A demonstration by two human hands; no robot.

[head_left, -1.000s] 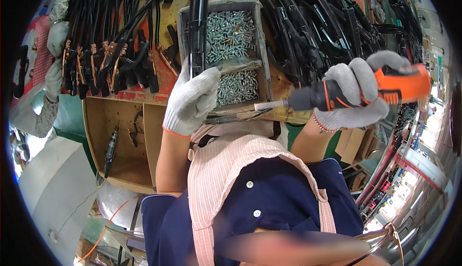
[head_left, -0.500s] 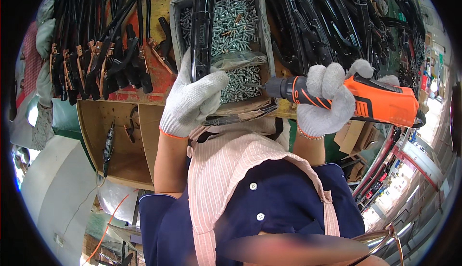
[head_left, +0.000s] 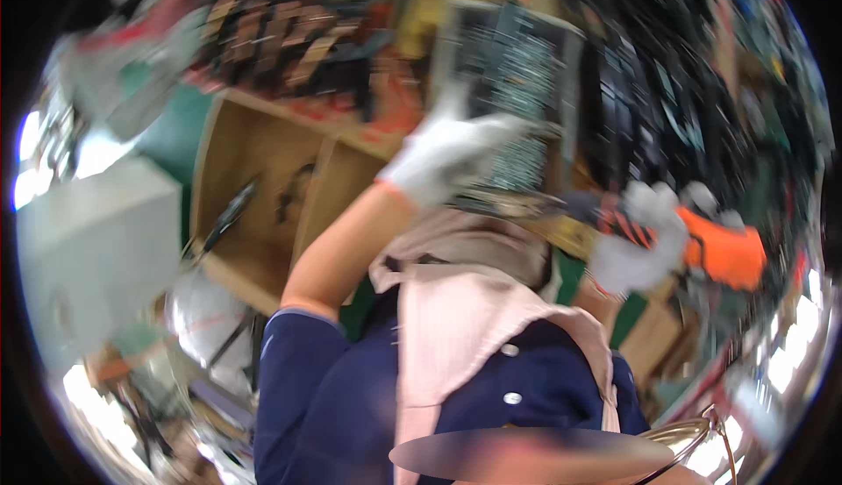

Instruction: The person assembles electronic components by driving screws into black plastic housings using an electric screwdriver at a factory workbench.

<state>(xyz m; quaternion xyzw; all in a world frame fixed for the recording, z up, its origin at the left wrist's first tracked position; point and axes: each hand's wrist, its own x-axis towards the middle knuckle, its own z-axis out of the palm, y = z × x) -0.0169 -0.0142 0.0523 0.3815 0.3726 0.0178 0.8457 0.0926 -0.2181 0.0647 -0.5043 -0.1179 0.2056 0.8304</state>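
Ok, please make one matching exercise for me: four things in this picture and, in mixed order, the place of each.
1. orange-and-black power screwdriver
2. small silvery metal screws
3. slim dark tool
4. pale pink cloth apron

A. in a brown open compartment
B. over the navy shirt
C. in the gloved right hand's grip
D. in the grey rectangular box

Pairs: 1-C, 2-D, 3-A, 4-B

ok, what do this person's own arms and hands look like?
Left hand and right hand: matching whitish-grey gloves, with orange edging at the cuffs. Forearms bare; navy short sleeve visible on the left upper arm. No cables seen on the arms. Motion blur hides glove texture and any small markings.
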